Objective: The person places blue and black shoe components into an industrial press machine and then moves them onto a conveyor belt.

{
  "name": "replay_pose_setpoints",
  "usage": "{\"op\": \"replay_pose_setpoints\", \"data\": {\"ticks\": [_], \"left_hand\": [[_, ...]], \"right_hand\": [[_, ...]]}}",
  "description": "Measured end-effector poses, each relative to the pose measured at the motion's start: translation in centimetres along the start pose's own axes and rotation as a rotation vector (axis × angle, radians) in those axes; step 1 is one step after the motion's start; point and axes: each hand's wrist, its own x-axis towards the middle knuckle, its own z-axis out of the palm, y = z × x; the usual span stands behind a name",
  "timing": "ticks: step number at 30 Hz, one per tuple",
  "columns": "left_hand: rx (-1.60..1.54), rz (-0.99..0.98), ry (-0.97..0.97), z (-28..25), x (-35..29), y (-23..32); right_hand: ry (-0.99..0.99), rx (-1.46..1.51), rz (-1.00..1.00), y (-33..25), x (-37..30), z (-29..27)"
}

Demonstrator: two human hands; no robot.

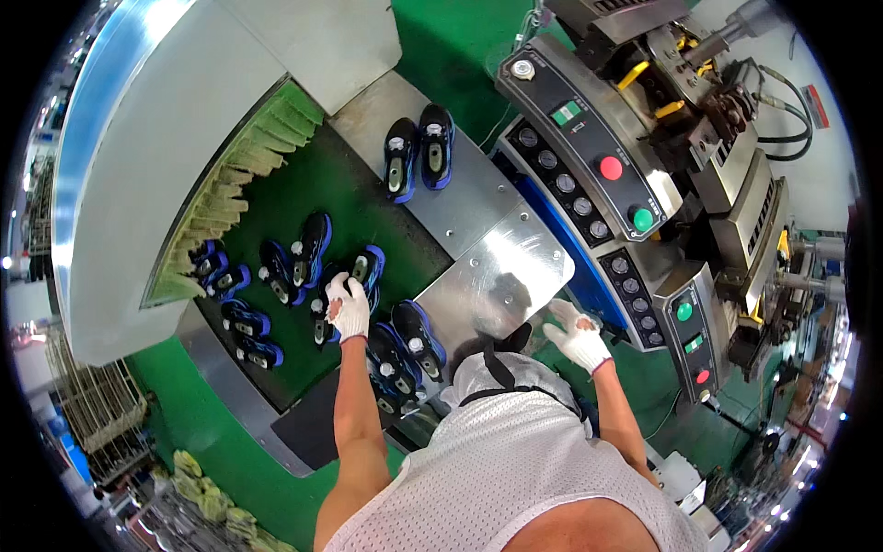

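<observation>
My left hand point(348, 311), in a white knit glove with a hole at the back, is over the green conveyor belt point(326, 198). Its curled fingers are at a black and blue shoe point(322, 333), partly hidden beneath the hand. A matching shoe point(371, 265) lies just beyond the fingertips. My right hand point(579, 339), gloved the same way, is held beside the steel table point(501, 276), fingers apart and nothing in them. Close to my body, another pair, with one shoe point(418, 339) at the belt's edge, lies near my left wrist.
Several more shoes lie in pairs on the belt, towards the green strip curtain point(241, 175) of a pale machine housing point(138, 175). One pair point(418, 155) stands on the far steel surface. At right, a machine control panel point(589, 152) carries gauges and buttons.
</observation>
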Motion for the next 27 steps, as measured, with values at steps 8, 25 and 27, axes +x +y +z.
{"op": "replay_pose_setpoints", "data": {"ticks": [8, 25, 27], "left_hand": [[-0.203, 1.074, -0.295, -5.7, -3.1, 22.9], [-0.613, 0.98, -0.329, 0.8, -8.6, 48.6], [-0.535, 1.013, -0.344, 2.4, -8.2, 50.0]], "right_hand": [[0.164, -0.071, -0.589, -12.7, 4.5, -1.6], [0.243, 1.541, -0.14, 5.2, -7.7, -14.9], [0.269, 1.597, -0.129, 5.6, -9.5, -17.7]]}}
